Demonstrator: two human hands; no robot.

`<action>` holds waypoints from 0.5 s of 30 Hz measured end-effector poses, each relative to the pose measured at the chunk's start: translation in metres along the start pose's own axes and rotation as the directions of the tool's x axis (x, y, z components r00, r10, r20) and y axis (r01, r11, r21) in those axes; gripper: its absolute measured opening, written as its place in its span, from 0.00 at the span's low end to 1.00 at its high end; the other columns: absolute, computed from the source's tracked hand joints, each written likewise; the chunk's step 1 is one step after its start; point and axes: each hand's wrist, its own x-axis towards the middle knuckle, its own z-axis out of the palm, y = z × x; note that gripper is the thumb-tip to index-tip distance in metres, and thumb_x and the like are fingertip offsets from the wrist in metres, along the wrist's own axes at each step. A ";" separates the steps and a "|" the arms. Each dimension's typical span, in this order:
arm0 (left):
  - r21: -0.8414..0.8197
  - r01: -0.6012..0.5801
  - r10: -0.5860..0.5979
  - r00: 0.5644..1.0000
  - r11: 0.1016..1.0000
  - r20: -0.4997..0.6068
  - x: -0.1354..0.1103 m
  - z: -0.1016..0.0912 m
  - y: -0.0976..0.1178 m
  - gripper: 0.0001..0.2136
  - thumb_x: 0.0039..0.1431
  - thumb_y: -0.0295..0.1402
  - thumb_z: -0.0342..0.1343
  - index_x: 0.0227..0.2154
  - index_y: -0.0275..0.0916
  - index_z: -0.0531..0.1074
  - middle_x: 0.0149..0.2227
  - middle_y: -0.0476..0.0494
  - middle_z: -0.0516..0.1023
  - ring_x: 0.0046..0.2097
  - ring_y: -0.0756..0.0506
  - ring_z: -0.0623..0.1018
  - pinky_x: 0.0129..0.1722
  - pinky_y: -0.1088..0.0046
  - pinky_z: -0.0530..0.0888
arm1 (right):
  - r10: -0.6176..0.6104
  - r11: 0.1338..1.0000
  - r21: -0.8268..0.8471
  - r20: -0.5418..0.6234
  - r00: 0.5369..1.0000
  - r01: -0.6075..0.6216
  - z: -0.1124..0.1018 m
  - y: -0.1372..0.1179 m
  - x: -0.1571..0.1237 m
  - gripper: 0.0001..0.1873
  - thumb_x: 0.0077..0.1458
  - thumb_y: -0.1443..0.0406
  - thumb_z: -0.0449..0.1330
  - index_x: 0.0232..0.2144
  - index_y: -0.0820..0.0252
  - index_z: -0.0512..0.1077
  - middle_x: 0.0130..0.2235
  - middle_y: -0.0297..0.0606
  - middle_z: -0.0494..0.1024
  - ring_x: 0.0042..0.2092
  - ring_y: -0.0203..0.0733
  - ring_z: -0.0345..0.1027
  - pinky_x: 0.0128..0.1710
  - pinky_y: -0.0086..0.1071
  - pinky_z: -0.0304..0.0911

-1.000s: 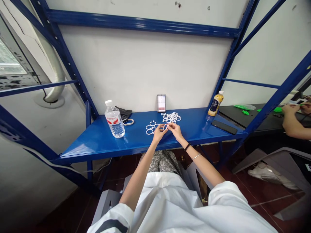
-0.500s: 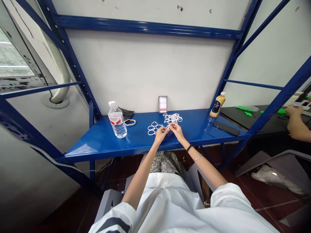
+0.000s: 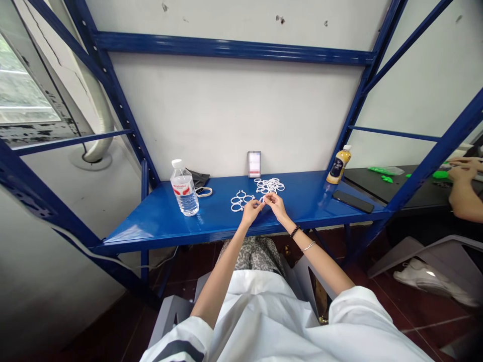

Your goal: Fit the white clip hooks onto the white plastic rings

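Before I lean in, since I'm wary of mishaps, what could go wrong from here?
The white ring pinched between the left hand and right hand looks small and could slip. The pile of white rings lies just beyond the right hand; a nudge might scatter it. The dark phone lies near the front edge of the blue desk, so a bump might knock it off.

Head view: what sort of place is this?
Probably a small workshop: a blue metal-framed bench holds a pile of white rings, and another person's hand shows at a neighbouring black worktop.
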 end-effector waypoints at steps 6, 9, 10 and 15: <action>-0.023 0.005 -0.005 1.000 1.000 0.031 0.001 0.001 -0.004 0.22 0.50 0.56 0.58 0.25 0.38 0.73 0.23 0.47 0.75 0.27 0.47 0.75 0.28 0.74 0.69 | 0.025 1.000 0.003 0.005 1.000 -0.025 0.000 0.002 0.000 0.18 0.48 0.51 0.65 0.37 0.55 0.74 0.29 0.34 0.77 0.34 0.41 0.73 0.40 0.36 0.69; -0.040 0.001 0.001 0.999 0.999 0.047 0.002 0.001 -0.005 0.22 0.52 0.55 0.56 0.25 0.38 0.72 0.25 0.46 0.76 0.28 0.47 0.76 0.30 0.73 0.70 | 0.038 0.999 0.007 0.004 0.999 -0.038 0.000 0.001 0.001 0.18 0.47 0.52 0.65 0.37 0.56 0.74 0.30 0.35 0.77 0.33 0.40 0.72 0.39 0.35 0.69; -0.045 -0.001 0.003 0.999 0.999 0.051 0.002 0.001 -0.005 0.22 0.53 0.55 0.55 0.25 0.38 0.72 0.26 0.46 0.77 0.28 0.47 0.77 0.31 0.73 0.70 | 0.040 0.999 0.007 -0.002 0.999 -0.040 0.000 0.001 0.001 0.18 0.47 0.51 0.66 0.37 0.56 0.75 0.31 0.35 0.77 0.33 0.40 0.71 0.38 0.35 0.69; -0.049 -0.009 0.012 0.997 0.999 0.070 0.002 0.001 -0.006 0.22 0.53 0.55 0.54 0.25 0.38 0.71 0.27 0.45 0.76 0.28 0.48 0.76 0.31 0.73 0.70 | 0.055 0.998 0.010 -0.027 0.998 -0.054 0.000 0.000 0.001 0.18 0.45 0.51 0.66 0.33 0.56 0.75 0.30 0.35 0.77 0.33 0.40 0.71 0.36 0.34 0.68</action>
